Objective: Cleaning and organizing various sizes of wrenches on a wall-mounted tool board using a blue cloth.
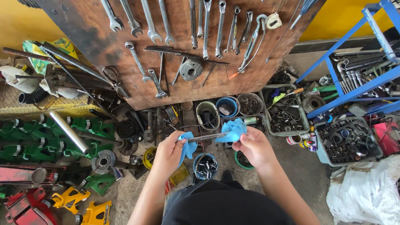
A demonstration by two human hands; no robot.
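A metal wrench [205, 137] lies level between the person's two hands, held above the workshop floor [300, 166] in front of the lower edge of a brown wooden tool board [125, 37]. The left hand [168, 152] is clenched around one end of the wrench through a bunched blue cloth [187, 146]. The right hand [255, 146] grips the other end, where a second fold of blue cloth [233, 130] is pinched under the fingers. The bare middle of the shaft shows between the two folds. On the board hang rows of spanners [151, 21] and a round metal part [191, 69]. Directly below the hands stands a blue bucket [206, 166] holding small metal parts, with a green tub [241, 160] just beside it and a yellow tub [149, 156] toward the left hand. Further back on the floor sit more small buckets and a grey crate [286, 113] of scrap metal. A blue metal rack [358, 62] stands at the right, a white sack [366, 191] in the lower right corner, and green clamps [25, 141] lie along the left.
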